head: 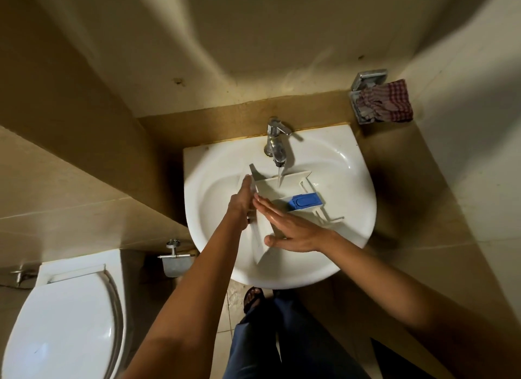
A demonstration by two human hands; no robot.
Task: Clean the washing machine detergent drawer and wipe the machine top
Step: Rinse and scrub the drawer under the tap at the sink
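Left hand (241,202) fingers clamp the detergent drawer (269,187) under the running tap (277,141); right hand (293,232) fingers straight, together, flat on it

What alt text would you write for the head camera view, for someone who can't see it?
A person rinses a white detergent drawer in a sink under a running tap, the left hand holding its edge and the right hand flat on it. A checked cloth sits upper right.

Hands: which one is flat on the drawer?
The right hand: its fingers lie straight across the drawer. The left hand grips the drawer's left edge instead.
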